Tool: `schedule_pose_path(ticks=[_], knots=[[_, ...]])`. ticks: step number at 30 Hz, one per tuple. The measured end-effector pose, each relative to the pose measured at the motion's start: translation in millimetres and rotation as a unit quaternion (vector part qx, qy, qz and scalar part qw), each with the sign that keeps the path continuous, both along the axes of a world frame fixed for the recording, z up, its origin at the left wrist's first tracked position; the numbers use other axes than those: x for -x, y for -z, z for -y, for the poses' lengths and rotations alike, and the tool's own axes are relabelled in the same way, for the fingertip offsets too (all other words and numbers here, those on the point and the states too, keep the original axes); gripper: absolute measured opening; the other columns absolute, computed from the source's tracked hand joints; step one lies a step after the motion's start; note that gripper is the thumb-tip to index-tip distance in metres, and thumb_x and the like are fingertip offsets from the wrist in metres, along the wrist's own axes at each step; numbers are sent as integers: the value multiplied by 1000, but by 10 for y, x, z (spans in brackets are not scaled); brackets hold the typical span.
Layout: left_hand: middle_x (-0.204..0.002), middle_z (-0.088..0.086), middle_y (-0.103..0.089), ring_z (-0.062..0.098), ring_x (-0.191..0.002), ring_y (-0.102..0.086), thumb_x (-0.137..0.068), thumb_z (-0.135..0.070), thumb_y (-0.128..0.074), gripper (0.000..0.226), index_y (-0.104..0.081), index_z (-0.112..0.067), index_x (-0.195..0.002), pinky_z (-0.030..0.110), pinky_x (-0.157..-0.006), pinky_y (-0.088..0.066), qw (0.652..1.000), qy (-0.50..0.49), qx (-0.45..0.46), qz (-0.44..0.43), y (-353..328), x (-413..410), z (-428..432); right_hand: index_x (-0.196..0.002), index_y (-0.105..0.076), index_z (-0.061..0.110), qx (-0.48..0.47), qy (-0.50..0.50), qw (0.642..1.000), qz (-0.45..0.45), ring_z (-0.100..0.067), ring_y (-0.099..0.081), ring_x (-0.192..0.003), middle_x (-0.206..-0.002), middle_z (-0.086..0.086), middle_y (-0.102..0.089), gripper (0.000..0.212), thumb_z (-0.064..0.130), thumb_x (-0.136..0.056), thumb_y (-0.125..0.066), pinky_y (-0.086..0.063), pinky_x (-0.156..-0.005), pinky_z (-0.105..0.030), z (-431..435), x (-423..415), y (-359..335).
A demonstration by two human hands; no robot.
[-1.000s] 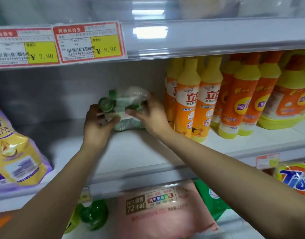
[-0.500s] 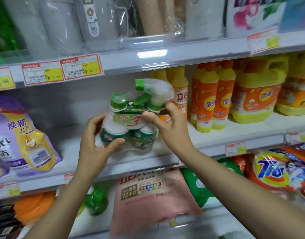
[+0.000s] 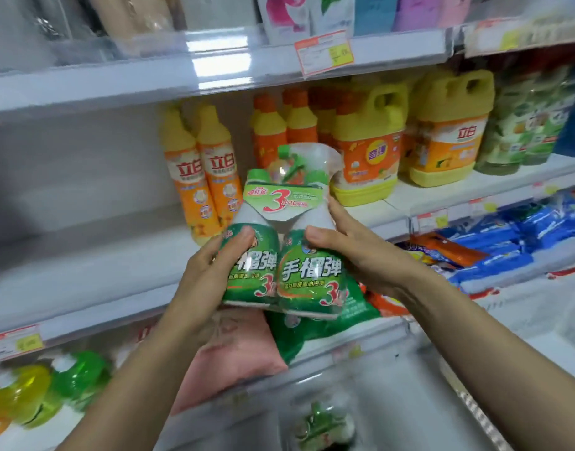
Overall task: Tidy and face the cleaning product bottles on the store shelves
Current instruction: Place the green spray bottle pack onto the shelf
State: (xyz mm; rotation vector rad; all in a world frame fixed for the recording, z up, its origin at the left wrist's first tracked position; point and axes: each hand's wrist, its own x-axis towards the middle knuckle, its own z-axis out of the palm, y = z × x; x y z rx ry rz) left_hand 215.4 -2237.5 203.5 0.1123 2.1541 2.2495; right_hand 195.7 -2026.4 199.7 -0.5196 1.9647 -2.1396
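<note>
Both hands hold a twin pack of green-and-white cleaner bottles (image 3: 281, 255), two squat bottles with green caps bound in clear plastic film, with a spray trigger tucked at the top right under the wrap. The pack is upright in the air, its green labels facing the camera. It is in front of the white middle shelf (image 3: 84, 258) and not resting on it.

The left hand (image 3: 208, 275) grips the left bottle. Its thumb lies across the upper part of that bottle's label, and the other fingers curl round the back, where they are hidden. The right hand (image 3: 361, 252) grips the right bottle. Its thumb tip presses on the top of that label, and the remaining fingers run up the bottle's right side to the white shoulder. The pack sits squeezed between the two palms.

On the middle shelf behind the pack stand slim orange-labelled dish-soap bottles with yellow caps (image 3: 199, 177). To their right are large yellow handled jugs with orange labels (image 3: 367, 148). A red-and-white price tag (image 3: 325, 53) hangs on the upper shelf edge. Below the hands, on the lower shelf, lie a soft pink refill pouch (image 3: 234, 349) and a green refill pouch (image 3: 331, 317), with blue wrapped packs (image 3: 523, 236) further right. Round green and yellow bottles (image 3: 51, 388), blurred, sit at the lower left.
</note>
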Motion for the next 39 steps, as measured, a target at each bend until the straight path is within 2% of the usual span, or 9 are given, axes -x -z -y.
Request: schedule_pose_path(ticks=[7, 12, 17, 22, 25, 28, 32, 35, 39], knots=[[-102, 7, -76, 23, -86, -74, -73, -66, -54, 60, -64, -24, -115, 45, -68, -61, 973, 122, 31, 193, 111, -48, -457, -98, -67, 12, 27, 65, 994, 87, -19, -72, -72, -87, -8, -75, 38, 40, -74, -68, -58, -64, -26, -509, -95, 66], [-121, -4, -65, 13, -105, -65, -67, -82, -57, 73, -56, -40, -127, 38, -90, -55, 983, 17, 183, -10, 204, -83, -455, -130, -52, 20, -28, 176, 983, 52, -20, -75, -88, -112, -6, -72, 77, 44, -66, -87, -61, -77, -36, -556, -77, 168], [-156, -14, -17, 14, -140, -34, -45, -85, -67, 99, -30, -66, -135, 40, -112, -38, 953, 73, 273, -111, 416, -282, -743, -127, -50, 24, -40, 243, 969, -26, -13, -74, -88, -110, -1, -70, 59, 39, -78, -80, -62, -78, -35, -352, -195, 168], [-122, -6, -66, 20, -108, -67, -63, -37, -82, 74, -52, -41, -131, 33, -79, -58, 993, 94, -16, -72, 443, -207, -645, -131, -57, 29, -37, 171, 983, -48, 1, -69, -78, -90, 16, -71, 34, 37, -100, -50, -57, -65, -21, -441, -251, 64], [-121, 9, -69, 31, -109, -67, -56, -55, -80, 76, -63, -28, -124, 52, -85, -55, 970, 160, -179, 40, 478, -183, -572, -139, -53, 30, -66, 199, 976, -51, -13, -65, -106, -114, -2, -66, 49, 42, -91, -62, -56, -89, -37, -493, -152, 173], [-129, 17, -63, 42, -118, -59, -57, -67, -72, 76, -70, -21, -118, 64, -90, -49, 925, 218, -286, 125, 560, -186, -565, -139, -48, 25, -71, 168, 983, 19, -14, -67, -108, -125, -2, -66, 77, 54, -71, -69, -51, -84, -29, -451, -114, 251], [-132, 20, -60, 43, -118, -59, -77, -63, -51, 71, -61, -16, -129, 68, -94, -44, 942, 190, -222, 165, 617, -87, -392, -125, -56, 14, -32, 211, 977, 8, -13, -74, -79, -95, -4, -76, 63, 35, -70, -78, -54, -62, -20, -458, -41, 260], [-126, 18, -64, 39, -112, -63, -54, -60, -85, 93, -57, -15, -130, 59, -88, -53, 963, 173, -166, 123, 671, -70, -300, -127, -53, 17, -63, 236, 969, -35, 0, -70, -78, -104, -5, -72, 62, 27, -73, -82, -51, -62, -13, -389, -39, 295], [-111, 17, -72, 33, -100, -70, -42, -52, -92, 84, -68, -13, -112, 41, -74, -61, 983, 115, -127, 63, 652, -119, -244, -145, -32, 24, -140, 260, 955, -34, -7, -60, -107, -118, 9, -54, 76, 39, -83, -74, -51, -91, -26, -186, -87, 270]])
